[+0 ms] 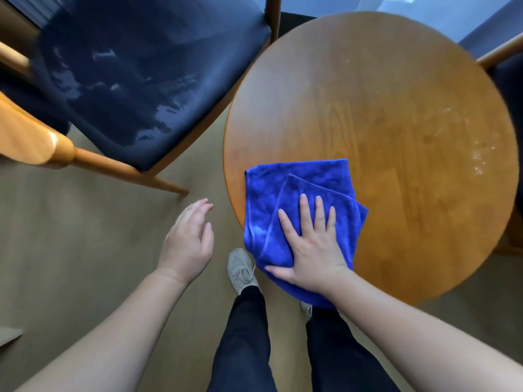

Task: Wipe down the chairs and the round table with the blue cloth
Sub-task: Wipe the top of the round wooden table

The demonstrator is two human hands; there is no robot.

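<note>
A folded blue cloth (288, 199) lies on the near left part of the round wooden table (396, 114), its lower corner hanging over the rim. My right hand (311, 244) presses flat on the cloth with straight, spread fingers. My left hand (188, 239) hovers above the floor to the left of the table, fingers relaxed, holding nothing. A wooden chair with a dark blue seat (147, 80) stands at the left, its seat showing shiny wet streaks. Whitish smears mark the table's right side (478, 157).
Part of a second chair (506, 80) shows at the right edge behind the table. A wooden armrest (31, 140) juts in at the far left. My legs and a grey shoe (240, 267) stand on the beige floor below the table edge.
</note>
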